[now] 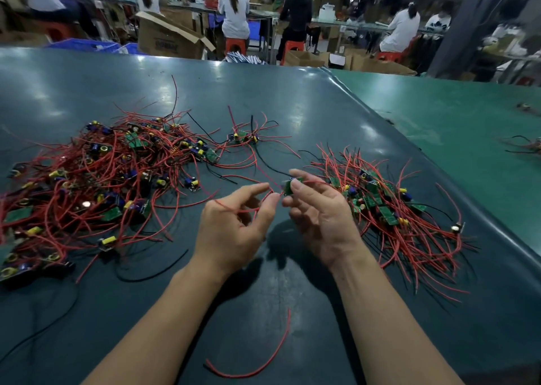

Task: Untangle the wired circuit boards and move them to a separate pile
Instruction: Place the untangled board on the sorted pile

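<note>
partly hidden, a circuit board [289, 186] sits pinched in the right hand [319, 209].

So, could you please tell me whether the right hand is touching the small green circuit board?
Touching. The head view shows the right hand pinching the green circuit board between thumb and fingers, above the table.

Tangled pile [82, 179] cut off at left frame edge; boards underneath buried by red wires. Held board [289, 186] mostly covered by right hand [319, 218] fingertips. Wired items [527, 146] at right edge blurred, cropped.
</note>
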{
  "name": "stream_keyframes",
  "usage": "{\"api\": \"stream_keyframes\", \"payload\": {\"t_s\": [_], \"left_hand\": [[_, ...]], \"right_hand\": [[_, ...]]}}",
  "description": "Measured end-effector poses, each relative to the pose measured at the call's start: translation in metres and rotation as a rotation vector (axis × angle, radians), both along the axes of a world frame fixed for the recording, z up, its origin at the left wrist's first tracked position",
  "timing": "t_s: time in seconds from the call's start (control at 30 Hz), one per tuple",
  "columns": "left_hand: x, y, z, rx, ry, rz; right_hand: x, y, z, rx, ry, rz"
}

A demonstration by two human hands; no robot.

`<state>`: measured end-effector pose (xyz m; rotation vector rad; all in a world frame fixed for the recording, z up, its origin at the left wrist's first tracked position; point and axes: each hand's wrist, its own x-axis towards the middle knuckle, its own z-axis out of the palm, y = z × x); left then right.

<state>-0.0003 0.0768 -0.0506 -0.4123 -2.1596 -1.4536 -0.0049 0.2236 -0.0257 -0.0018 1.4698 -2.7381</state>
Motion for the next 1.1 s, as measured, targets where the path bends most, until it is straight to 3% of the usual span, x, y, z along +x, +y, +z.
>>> {"api": "stream_keyframes", "payload": {"t_s": [0.1, 0.2, 0.3, 0.4, 0.53, 0.67, 0.9, 1.1], "left_hand": [[-0.007, 0.0, -0.002, 0.018, -0.014, -0.02], [-0.01, -0.003, -0.005, 0.053, -0.032, -0.014], [-0.009, -0.003, -0.005, 0.145, -0.121, -0.082], [-0.008, -0.004, -0.004, 0.133, -0.077, -0.099], [-0.009, -0.006, -0.005, 0.116, -0.077, -0.086], [-0.007, -0.004, -0.002, 0.218, -0.159, -0.139], [-0.008, -0.007, 0.005, 0.461, -0.253, -0.046], [-0.003, -0.005, 0.006, 0.522, -0.241, -0.103]], "right_hand": [[0.001, -0.006, -0.002, 0.153, 0.004, 0.088], [0.003, -0.007, -0.005, 0.275, 0.051, 0.043], [0.003, -0.005, -0.007, 0.318, 0.086, 0.074], [0.003, -0.003, -0.006, 0.328, 0.079, 0.133], [0.003, -0.004, -0.004, 0.277, 0.059, 0.193], [0.002, -0.005, -0.004, 0.282, 0.025, 0.086], [0.001, -0.001, 0.002, 0.075, -0.017, -0.016], [-0.001, -0.001, 0.0, -0.05, -0.123, -0.084]]}}
